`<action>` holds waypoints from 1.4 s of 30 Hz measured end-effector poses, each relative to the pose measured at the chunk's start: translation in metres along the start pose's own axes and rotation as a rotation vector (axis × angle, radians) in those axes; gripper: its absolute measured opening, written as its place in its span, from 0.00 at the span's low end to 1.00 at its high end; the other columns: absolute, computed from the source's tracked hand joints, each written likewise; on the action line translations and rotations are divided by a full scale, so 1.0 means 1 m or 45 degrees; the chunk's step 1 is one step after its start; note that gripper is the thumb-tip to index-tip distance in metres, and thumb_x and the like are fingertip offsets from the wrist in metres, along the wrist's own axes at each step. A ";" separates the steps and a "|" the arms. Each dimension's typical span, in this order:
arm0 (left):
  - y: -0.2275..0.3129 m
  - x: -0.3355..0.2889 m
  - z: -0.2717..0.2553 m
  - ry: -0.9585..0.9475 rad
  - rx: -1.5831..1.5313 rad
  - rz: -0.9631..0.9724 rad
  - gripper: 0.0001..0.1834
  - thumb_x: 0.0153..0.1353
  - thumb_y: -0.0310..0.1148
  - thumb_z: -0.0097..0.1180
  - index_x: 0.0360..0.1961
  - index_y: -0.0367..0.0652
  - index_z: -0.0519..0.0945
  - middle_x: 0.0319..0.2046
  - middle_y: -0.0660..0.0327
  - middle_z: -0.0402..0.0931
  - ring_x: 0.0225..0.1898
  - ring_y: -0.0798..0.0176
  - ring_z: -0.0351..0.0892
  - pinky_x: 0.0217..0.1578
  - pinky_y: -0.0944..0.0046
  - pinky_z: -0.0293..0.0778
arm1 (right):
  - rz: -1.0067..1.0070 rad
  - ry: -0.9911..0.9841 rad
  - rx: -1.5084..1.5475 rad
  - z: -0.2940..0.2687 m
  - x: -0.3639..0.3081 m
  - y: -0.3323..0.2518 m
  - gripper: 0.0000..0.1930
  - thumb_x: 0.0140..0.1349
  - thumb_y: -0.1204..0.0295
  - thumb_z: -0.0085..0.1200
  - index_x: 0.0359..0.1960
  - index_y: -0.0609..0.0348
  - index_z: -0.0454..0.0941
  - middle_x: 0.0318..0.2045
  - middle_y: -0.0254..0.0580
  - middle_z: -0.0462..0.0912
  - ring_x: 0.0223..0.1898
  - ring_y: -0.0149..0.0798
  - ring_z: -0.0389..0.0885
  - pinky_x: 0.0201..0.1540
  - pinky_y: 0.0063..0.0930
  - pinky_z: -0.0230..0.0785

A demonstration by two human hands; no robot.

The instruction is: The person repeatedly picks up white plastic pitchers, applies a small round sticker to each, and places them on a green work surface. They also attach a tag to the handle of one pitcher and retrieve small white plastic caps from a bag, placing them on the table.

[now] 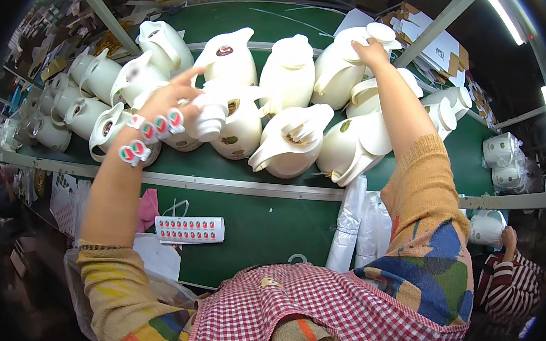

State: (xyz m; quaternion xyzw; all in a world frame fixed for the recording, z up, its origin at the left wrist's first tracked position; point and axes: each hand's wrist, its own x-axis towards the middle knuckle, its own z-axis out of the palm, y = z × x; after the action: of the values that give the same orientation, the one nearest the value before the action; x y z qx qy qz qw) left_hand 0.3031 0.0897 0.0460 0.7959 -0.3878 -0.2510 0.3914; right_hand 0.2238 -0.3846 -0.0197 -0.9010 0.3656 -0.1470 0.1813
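Note:
My left hand is smeared by motion over the middle of the jugs, some fingers stretched out. A white stepped stopper, blurred along with it, sits at its thumb side and appears held there. Red-and-green stickers cling to my left wrist and forearm. At the back right, my right hand closes on the round white lid at the top of a cream jug. Below the left hand stands another cream jug with a green sticker on its side.
Cream jugs crowd the green table, continuing to the left. Nearer me lie a sticker sheet, a pink cloth and rolled clear plastic bags. A metal rail crosses the table. Another person in a striped sleeve handles a jug at the right.

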 end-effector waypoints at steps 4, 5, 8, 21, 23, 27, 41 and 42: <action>0.009 0.039 -0.040 0.213 0.021 0.082 0.19 0.62 0.40 0.46 0.47 0.39 0.78 0.42 0.58 0.77 0.38 0.68 0.75 0.38 0.66 0.72 | -0.185 0.293 0.137 -0.027 -0.018 -0.006 0.28 0.55 0.52 0.52 0.51 0.59 0.74 0.53 0.52 0.73 0.55 0.50 0.70 0.59 0.38 0.60; 0.004 0.051 -0.041 0.313 0.094 0.119 0.19 0.62 0.41 0.47 0.46 0.39 0.78 0.41 0.57 0.78 0.38 0.67 0.75 0.38 0.65 0.72 | -0.297 0.245 0.445 -0.035 -0.026 -0.013 0.26 0.55 0.53 0.54 0.49 0.60 0.76 0.51 0.51 0.75 0.53 0.48 0.72 0.57 0.36 0.61; -0.001 0.080 -0.029 0.357 0.125 0.022 0.20 0.61 0.43 0.51 0.46 0.39 0.78 0.40 0.55 0.78 0.42 0.62 0.76 0.44 0.62 0.72 | -0.559 0.216 0.632 -0.070 -0.106 -0.033 0.18 0.56 0.64 0.54 0.45 0.61 0.77 0.41 0.46 0.79 0.44 0.41 0.76 0.49 0.29 0.66; -0.034 -0.032 0.014 0.150 -0.010 0.018 0.17 0.59 0.32 0.57 0.48 0.37 0.76 0.37 0.64 0.76 0.38 0.71 0.74 0.42 0.73 0.70 | -0.995 -0.944 0.652 0.099 -0.429 -0.065 0.34 0.45 0.65 0.63 0.58 0.48 0.66 0.64 0.50 0.56 0.62 0.55 0.58 0.59 0.47 0.58; -0.052 -0.074 0.041 0.008 -0.342 -0.150 0.16 0.57 0.31 0.59 0.46 0.38 0.77 0.37 0.64 0.76 0.39 0.72 0.73 0.41 0.71 0.71 | -1.154 -1.162 0.377 0.133 -0.456 -0.079 0.38 0.43 0.64 0.64 0.60 0.43 0.63 0.66 0.48 0.51 0.64 0.51 0.55 0.58 0.55 0.56; -0.114 -0.166 0.088 -0.220 -0.324 -0.549 0.10 0.57 0.30 0.57 0.39 0.37 0.77 0.32 0.63 0.76 0.35 0.72 0.73 0.36 0.69 0.71 | -1.499 -1.271 0.269 0.183 -0.511 -0.068 0.26 0.47 0.65 0.60 0.52 0.45 0.72 0.61 0.41 0.62 0.62 0.45 0.58 0.55 0.52 0.59; -0.174 -0.325 0.176 -0.434 -0.155 -0.670 0.27 0.40 0.41 0.69 0.41 0.38 0.77 0.44 0.52 0.72 0.46 0.55 0.73 0.51 0.61 0.67 | -0.494 -1.007 0.661 0.102 -0.476 -0.012 0.14 0.54 0.72 0.56 0.43 0.60 0.77 0.42 0.46 0.79 0.45 0.47 0.77 0.49 0.33 0.68; -0.169 -0.308 0.154 -0.279 -0.310 -0.574 0.23 0.43 0.39 0.69 0.39 0.38 0.79 0.38 0.55 0.73 0.47 0.56 0.73 0.49 0.59 0.68 | -0.442 -0.985 0.675 0.095 -0.479 -0.008 0.13 0.54 0.72 0.56 0.42 0.61 0.77 0.42 0.46 0.80 0.45 0.46 0.77 0.49 0.32 0.68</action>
State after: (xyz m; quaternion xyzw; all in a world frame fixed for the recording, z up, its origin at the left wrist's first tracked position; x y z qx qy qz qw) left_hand 0.0891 0.3408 -0.1503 0.7772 -0.2080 -0.4610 0.3743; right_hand -0.0636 -0.0172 -0.1644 -0.8599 0.0664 0.0820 0.4994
